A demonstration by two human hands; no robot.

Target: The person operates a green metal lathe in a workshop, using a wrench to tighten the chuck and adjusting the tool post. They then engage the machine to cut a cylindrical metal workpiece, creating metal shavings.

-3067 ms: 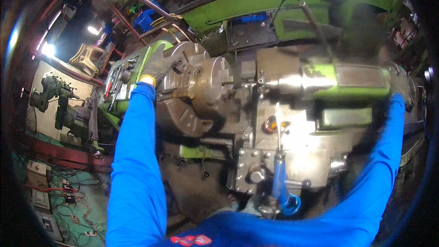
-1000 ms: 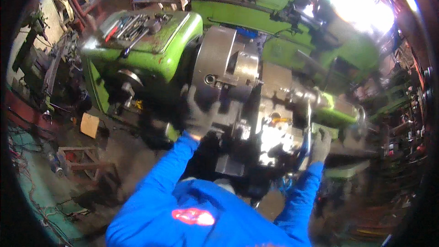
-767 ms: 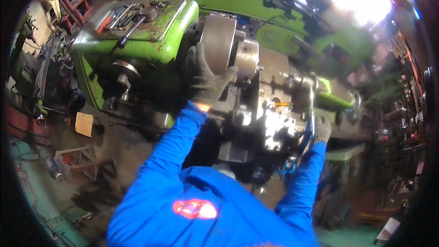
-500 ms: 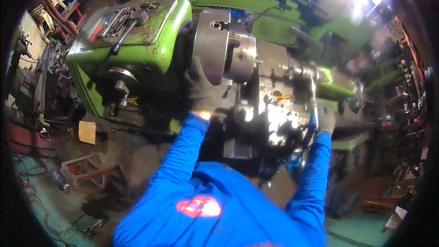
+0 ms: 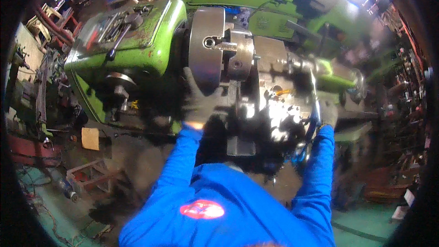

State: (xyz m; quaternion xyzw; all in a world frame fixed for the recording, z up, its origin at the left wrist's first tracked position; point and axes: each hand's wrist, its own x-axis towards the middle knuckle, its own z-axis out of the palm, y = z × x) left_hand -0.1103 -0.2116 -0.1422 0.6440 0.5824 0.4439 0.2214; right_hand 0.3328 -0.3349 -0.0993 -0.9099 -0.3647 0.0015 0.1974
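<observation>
I have the left hand (image 5: 201, 103) spread wide in its grey glove, thumb apart from the fingers and clasping nothing, at the lower edge of the big metal wheel (image 5: 206, 64); I can't tell whether it touches. That wheel sits just right of the green machine box (image 5: 160, 50). My right hand (image 5: 329, 112), also gloved, is beside a blue tool (image 5: 315, 118); whether it grips that, I can't tell.

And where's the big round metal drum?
In the head view, the big round metal drum is in the upper half, slightly left of the middle. It sits just right of the green machine box, with the left hand by its lower edge.
</observation>
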